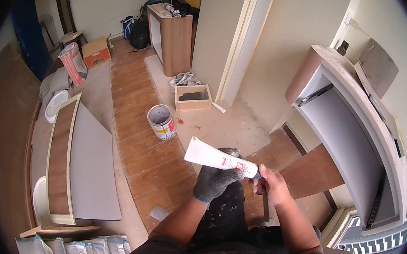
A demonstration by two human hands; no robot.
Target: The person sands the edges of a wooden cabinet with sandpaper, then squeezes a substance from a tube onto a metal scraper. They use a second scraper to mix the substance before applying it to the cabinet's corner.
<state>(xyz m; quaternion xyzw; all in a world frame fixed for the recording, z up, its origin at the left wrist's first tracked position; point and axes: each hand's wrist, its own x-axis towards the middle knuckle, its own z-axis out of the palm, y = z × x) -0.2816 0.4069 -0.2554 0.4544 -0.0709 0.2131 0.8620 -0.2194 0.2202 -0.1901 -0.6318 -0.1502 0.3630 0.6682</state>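
A white tube with red print lies slanted across my two hands, its flat end up to the left and its dark cap end at the lower right. My left hand, in a grey glove, is wrapped round the tube's middle. At the cap end, the fingers of my bare right hand are closed on the dark cap. A metal can with a yellow and red label stands on the floor beyond my hands.
A wooden box sits past the can. On the right is a curved white cabinet with metal rails. Panels lie at the left, with stacked bags nearer me. A brown-sided cabinet stands farther back.
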